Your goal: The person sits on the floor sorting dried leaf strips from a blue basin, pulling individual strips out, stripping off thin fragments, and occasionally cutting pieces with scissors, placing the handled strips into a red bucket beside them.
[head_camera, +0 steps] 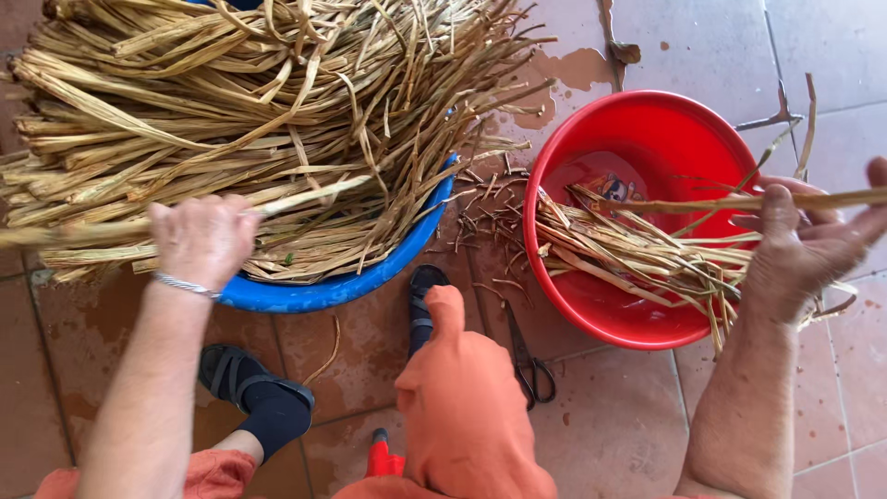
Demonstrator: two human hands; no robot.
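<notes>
Head view: both hands' grips close on dry stalks, left (201, 238) over blue basin (323, 291) (heaped), right (808, 242) over red one (647, 139).

Black scissors (528, 362) on damp, perhaps stained, tiles (628, 425).

You had one label before you: a small colourful sticker (612, 188) inside the red basin (637, 120). It sat on the basin's floor, partly hidden by dried strips (637, 254).
</notes>
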